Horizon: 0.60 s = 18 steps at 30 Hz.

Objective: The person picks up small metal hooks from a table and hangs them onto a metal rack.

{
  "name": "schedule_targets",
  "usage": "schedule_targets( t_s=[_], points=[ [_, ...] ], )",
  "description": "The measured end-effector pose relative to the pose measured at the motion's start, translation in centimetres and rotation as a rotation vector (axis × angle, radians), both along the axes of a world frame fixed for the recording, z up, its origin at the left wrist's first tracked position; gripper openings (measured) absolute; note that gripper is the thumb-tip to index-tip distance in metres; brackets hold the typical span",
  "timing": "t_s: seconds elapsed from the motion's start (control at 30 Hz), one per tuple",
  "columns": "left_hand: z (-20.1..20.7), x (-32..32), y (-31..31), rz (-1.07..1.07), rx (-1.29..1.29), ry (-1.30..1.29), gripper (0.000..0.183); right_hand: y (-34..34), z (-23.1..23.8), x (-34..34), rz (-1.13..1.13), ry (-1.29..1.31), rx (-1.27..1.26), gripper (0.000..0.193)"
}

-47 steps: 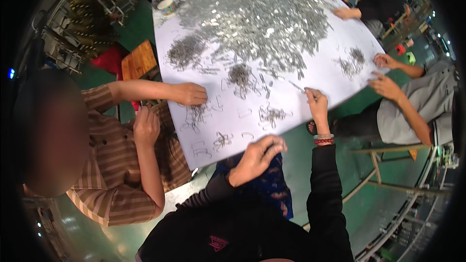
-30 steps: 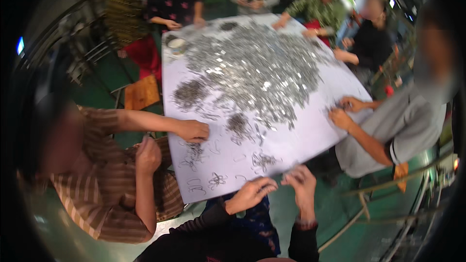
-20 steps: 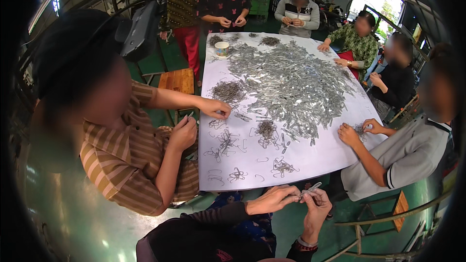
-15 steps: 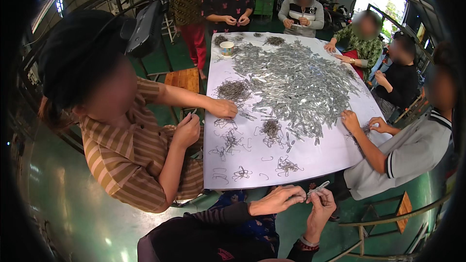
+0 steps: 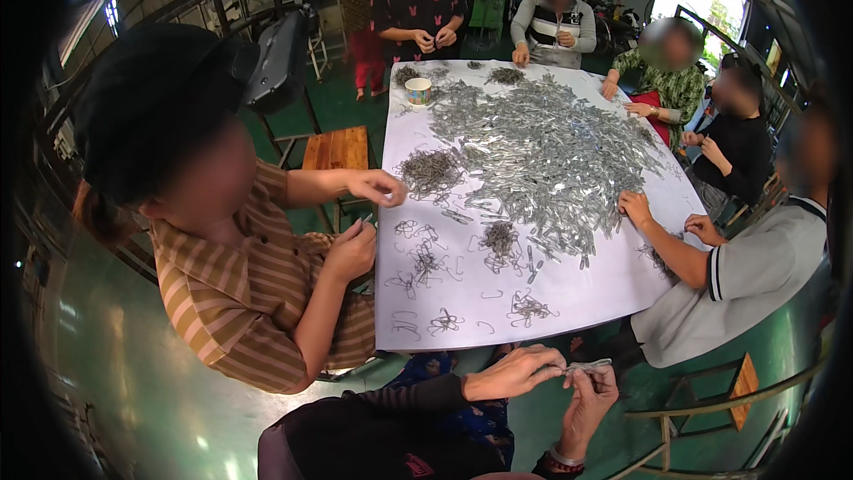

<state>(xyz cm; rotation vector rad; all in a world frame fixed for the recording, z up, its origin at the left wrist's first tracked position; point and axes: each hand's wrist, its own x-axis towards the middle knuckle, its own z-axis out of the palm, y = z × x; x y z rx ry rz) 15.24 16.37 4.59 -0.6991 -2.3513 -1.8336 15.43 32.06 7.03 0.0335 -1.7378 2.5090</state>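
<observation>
Grip: left hand (image 5: 511,373) and right hand (image 5: 588,400) pinch one slim grey metal clip (image 5: 588,364) between fingertips for assembly, just below the white-covered table (image 5: 586,302).

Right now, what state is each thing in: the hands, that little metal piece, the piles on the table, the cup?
Left hand: pinching one end of the small metal piece.
Right hand: pinching its other end.
Small metal piece: held level, off the table.
White table sheet: flat.
Big pile of metal pieces: loose, heaped.
Bent wire clips: scattered in small clusters.
Cup: upright.
Wooden stool: unoccupied.
</observation>
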Motion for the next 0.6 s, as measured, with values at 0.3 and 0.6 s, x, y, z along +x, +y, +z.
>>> schedule_targets(
  t_s=[0.3,0.6],
  points=[
    [1.4,1.1,1.6,0.033,0.000,0.075,0.014,-0.3,0.6,1.6,-0.255,0.200,0.310,0.010],
    [-1.2,0.0,-0.7,0.265,-0.014,-0.040,0.034,0.6,-2.7,1.1,-0.238,0.074,0.137,0.012]
  ],
)
